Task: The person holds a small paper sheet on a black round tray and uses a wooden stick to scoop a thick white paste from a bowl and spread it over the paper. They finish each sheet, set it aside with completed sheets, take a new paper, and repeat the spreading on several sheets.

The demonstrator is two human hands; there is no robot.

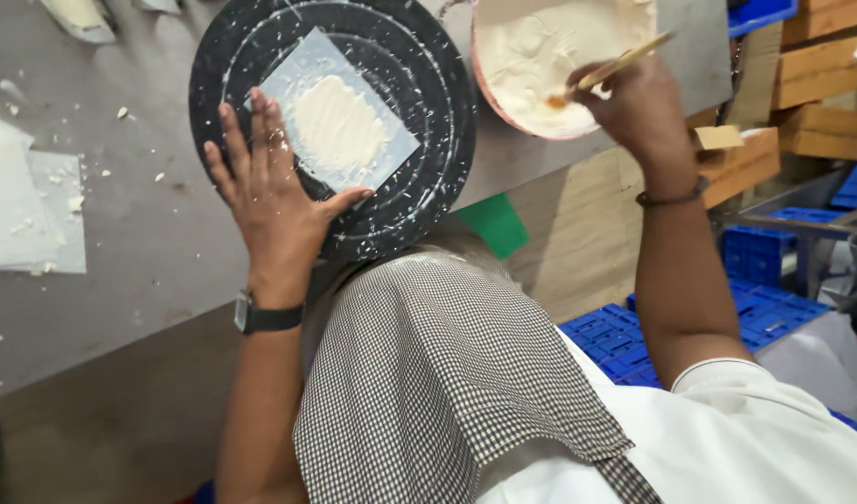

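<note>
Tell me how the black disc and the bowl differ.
The disc is black, flat and streaked white, with a pasted square sheet on it; the bowl is pale, hollow and holds cream paste. The left hand lies flat on the disc; the right hand dips a stick into the bowl. Both are round.

We take this for a small workshop or production room where things are made by hand, not a home kitchen. We see a worn grey worktable (148,243) flecked with dried white crumbs, a black round turntable (419,121) streaked with pale paste, and a shallow bowl (531,65) of the same cream-coloured paste at the table's far edge. Beside the bench we see stacked blue plastic crates (755,252) and piled wooden boxes (821,65), with more blue crates (625,345) on the floor, which suggests batch work and storage.
</note>
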